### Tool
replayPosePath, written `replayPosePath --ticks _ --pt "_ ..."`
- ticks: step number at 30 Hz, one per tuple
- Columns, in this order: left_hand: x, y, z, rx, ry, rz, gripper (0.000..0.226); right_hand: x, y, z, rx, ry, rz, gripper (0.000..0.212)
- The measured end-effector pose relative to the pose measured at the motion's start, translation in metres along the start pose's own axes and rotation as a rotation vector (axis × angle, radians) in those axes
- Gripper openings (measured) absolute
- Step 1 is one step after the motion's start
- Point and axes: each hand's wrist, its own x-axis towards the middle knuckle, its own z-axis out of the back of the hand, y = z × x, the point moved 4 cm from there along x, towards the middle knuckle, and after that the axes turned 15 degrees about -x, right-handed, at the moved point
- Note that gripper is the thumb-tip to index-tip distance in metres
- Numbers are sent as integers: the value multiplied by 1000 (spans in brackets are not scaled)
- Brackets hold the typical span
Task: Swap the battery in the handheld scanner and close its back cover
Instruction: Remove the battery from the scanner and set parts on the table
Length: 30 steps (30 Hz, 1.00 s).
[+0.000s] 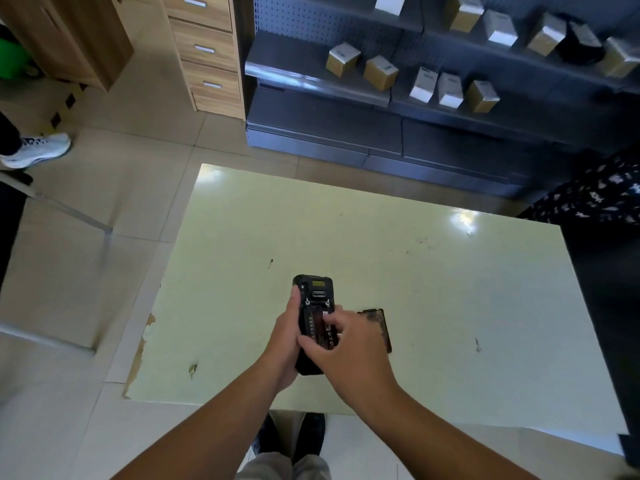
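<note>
A black handheld scanner [313, 292] is held back side up above the pale green table [450, 289]. My left hand [285, 341] grips its left side and lower end. Its back is uncovered and a battery [317, 323] shows in the bay. My right hand [349, 348] rests over the bay, thumb and fingers pinching the battery's edges. A flat dark piece, the back cover [379, 323], lies on the table just right of my right hand, partly hidden by it.
Grey shelves [346, 84] with several small boxes stand beyond the table. A wooden drawer unit [207, 53] is at the back left. Another person's white shoe [38, 150] is at far left. A dark patterned cloth [595, 192] and black surface lie at right.
</note>
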Motion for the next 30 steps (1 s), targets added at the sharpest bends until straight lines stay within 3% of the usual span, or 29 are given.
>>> replayPosePath --ticks 4,9,16,19,24,27,30 --pt "2 8 2 -62 -45 17 65 9 7 1 -120 71 -66 34" --pt "4 8 3 42 -83 -20 63 9 6 0 -128 141 -60 35" --pt "10 0 11 487 -430 -455 43 -8 -4 16 -198 82 -43 40" --pt "18 7 15 696 -511 -492 39 -11 -8 16 -196 77 -54 38" --pt "26 5 25 793 -544 -545 33 -21 -19 13 -209 79 -75 35" --pt "27 -1 28 907 -567 -587 39 -24 -25 13 -215 79 -92 40" --pt "26 3 24 1134 -560 -647 65 -25 -30 15 -216 70 -104 43"
